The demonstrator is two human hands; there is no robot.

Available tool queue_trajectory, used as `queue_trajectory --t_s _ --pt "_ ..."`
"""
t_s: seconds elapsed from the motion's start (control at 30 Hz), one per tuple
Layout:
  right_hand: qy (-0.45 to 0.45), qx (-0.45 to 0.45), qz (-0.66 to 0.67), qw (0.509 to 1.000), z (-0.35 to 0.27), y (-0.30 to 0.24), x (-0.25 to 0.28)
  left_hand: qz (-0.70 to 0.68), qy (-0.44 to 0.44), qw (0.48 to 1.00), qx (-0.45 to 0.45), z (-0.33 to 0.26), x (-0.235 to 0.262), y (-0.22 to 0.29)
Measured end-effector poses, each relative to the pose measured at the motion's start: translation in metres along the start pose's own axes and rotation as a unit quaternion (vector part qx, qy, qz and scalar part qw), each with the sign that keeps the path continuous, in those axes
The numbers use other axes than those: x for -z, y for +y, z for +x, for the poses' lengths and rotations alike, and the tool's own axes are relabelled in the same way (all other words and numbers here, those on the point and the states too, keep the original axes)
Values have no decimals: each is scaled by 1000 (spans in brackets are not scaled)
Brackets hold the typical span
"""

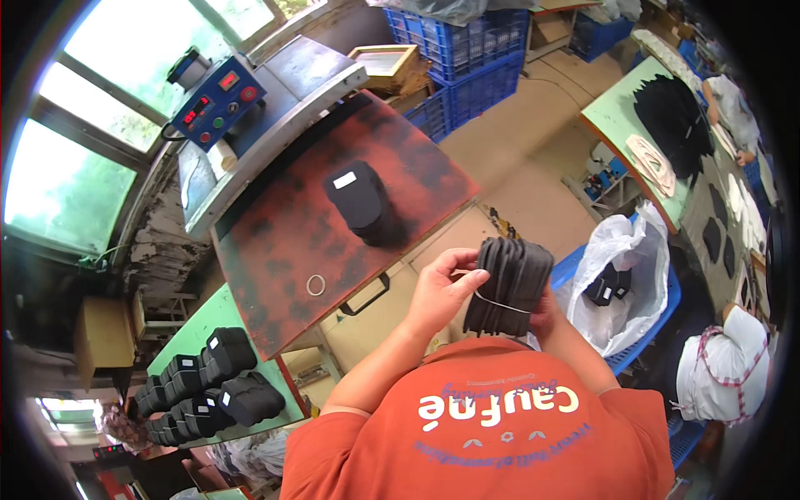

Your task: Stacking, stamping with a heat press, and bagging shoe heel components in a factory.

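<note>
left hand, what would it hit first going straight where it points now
The banded black stack, which the left hand is touching; depth beyond it is hard to judge.

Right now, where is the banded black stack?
In the head view, the banded black stack is right of centre, held between your left hand and right hand, left of the bag-lined blue basket.

I see hand room across the red board, either side of the black stack; the held bundle obstructs the near edge, the press the far.
</note>
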State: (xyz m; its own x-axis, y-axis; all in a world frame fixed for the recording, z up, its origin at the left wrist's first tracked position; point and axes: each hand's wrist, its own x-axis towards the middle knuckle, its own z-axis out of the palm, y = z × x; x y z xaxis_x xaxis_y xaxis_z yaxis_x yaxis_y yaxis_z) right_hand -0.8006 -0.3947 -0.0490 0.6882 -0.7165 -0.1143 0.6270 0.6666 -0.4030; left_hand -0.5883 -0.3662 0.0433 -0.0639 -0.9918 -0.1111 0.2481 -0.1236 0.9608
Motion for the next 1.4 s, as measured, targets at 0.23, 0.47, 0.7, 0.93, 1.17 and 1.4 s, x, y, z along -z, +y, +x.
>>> queue_trajectory --t_s 0.23,0.47,0.7,0.93,1.17,1.4 --pt "-18 -1 17 1000 1 0 8 -34 -9 999 -22 -4 0 -4" --pt "-11 -1 26 1000 -6 -2 15 -8 -17 999 -26 -8 -9 1" --pt "-9 32 9 999 -11 -8 12 129 -10 974 -187 -11 -20 11" --pt "-9 36 12 999 -8 -9 1 217 -11 946 -241 -13 -15 13" --pt "15 27 12 999 -4 -5 0 507 283 740 -340 61 103 54" --pt "24 59 28 998 -23 -3 37 717 283 636 -42 111 165 46"
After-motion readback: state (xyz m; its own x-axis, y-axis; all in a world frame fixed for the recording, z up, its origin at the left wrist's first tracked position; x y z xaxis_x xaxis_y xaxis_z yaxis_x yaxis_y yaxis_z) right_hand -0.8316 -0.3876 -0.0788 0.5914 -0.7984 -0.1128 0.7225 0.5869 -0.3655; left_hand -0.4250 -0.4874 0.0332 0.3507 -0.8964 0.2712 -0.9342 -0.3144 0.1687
